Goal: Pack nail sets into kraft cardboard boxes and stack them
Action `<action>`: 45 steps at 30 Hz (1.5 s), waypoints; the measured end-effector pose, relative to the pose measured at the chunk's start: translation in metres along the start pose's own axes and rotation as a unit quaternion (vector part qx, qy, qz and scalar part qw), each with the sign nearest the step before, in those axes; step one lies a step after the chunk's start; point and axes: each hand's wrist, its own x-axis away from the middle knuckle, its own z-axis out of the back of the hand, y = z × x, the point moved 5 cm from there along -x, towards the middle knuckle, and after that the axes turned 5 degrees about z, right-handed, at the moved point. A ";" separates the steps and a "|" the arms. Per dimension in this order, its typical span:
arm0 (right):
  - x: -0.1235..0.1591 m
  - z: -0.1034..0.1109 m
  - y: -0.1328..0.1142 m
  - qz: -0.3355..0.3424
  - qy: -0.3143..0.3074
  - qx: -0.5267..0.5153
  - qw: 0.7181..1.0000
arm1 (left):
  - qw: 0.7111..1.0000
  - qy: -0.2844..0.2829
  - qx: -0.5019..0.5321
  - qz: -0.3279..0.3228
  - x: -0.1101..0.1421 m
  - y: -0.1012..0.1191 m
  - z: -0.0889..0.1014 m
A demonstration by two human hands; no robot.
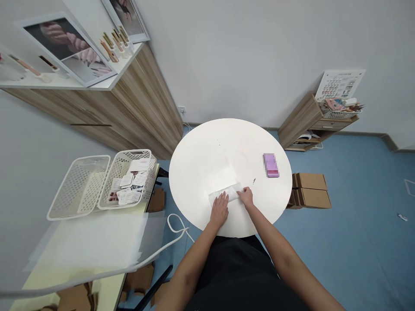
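A narrow white strip [232, 191], which looks like a folded sheet of thin wrapping or paper, lies slantwise near the front of the round white table [201, 149]. Pressed on its left part is my left hand [220, 209], fingers stretched out and flat. My right hand [246, 197] pinches the strip's right end between thumb and fingers. Farther off to the right on the same table is a purple item [271, 165] with a pinkish-red edge, blurred into blocks so its kind cannot be told.
Left of me, a side table [138, 216] carries two white plastic baskets [147, 190] and a stack of translucent white sheets [97, 242]. A white cable [168, 244] runs past it. Cardboard boxes [313, 190] stand on the floor at right. A wood-grain cabinet [145, 95] borders the back left.
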 end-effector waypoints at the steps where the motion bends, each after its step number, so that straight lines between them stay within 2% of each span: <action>1: 0.001 -0.002 -0.001 0.005 0.003 -0.036 0.999 | 1.000 0.000 0.002 0.000 0.000 0.000 0.000; 3: 0.006 -0.010 -0.003 -0.001 -0.015 -0.113 0.993 | 1.000 -0.001 0.010 -0.001 0.000 0.000 0.000; 5: 0.014 -0.020 -0.009 0.003 -0.067 -0.163 0.984 | 1.000 -0.003 0.023 0.000 -0.001 0.000 0.000; 7: 0.023 -0.030 -0.017 0.050 -0.127 -0.163 0.977 | 0.999 -0.004 0.042 0.002 -0.001 -0.002 0.001; 9: 0.031 -0.034 -0.025 0.119 -0.159 -0.124 0.972 | 0.998 -0.004 0.068 -0.002 0.000 -0.004 0.001; 12: 0.041 -0.035 -0.031 0.203 -0.165 -0.052 0.964 | 0.992 0.003 0.123 -0.008 0.001 -0.010 0.003; 16: 0.052 -0.038 -0.032 0.294 -0.202 0.042 0.933 | 0.978 0.007 0.206 0.022 0.000 -0.021 0.005; 20: 0.061 -0.042 -0.033 0.353 -0.247 0.128 0.893 | 0.966 0.007 0.251 0.061 -0.006 -0.026 0.012; 22: 0.061 -0.042 -0.034 0.356 -0.262 0.144 0.885 | 0.968 0.007 0.243 0.062 -0.008 -0.024 0.015; 24: 0.058 -0.041 -0.034 0.337 -0.268 0.128 0.893 | 0.973 -0.001 0.222 0.057 -0.008 -0.022 0.015; 29: 0.048 -0.035 -0.032 0.238 -0.258 0.025 0.936 | 0.991 -0.003 0.133 0.019 -0.005 -0.018 0.006; 31: 0.049 -0.032 -0.035 0.259 -0.237 0.048 0.935 | 0.995 -0.006 0.097 -0.002 -0.004 -0.018 0.003; 33: 0.053 -0.028 -0.042 0.327 -0.195 0.119 0.917 | 0.997 -0.015 0.074 -0.019 -0.004 -0.018 0.001; 35: 0.059 -0.026 -0.047 0.395 -0.163 0.203 0.881 | 0.997 -0.023 0.063 -0.027 -0.004 -0.018 0.001; 38: 0.065 -0.029 -0.048 0.446 -0.167 0.287 0.831 | 0.997 -0.025 0.074 -0.023 -0.006 -0.016 0.003; 40: 0.066 -0.031 -0.045 0.460 -0.179 0.309 0.813 | 0.995 -0.012 0.101 -0.011 -0.006 -0.017 0.007; 42: 0.065 -0.033 -0.043 0.465 -0.187 0.320 0.804 | 0.989 0.027 0.138 0.035 -0.004 -0.024 0.011; 45: 0.062 -0.037 -0.039 0.463 -0.197 0.331 0.798 | 0.956 0.125 0.196 0.178 0.009 -0.050 0.015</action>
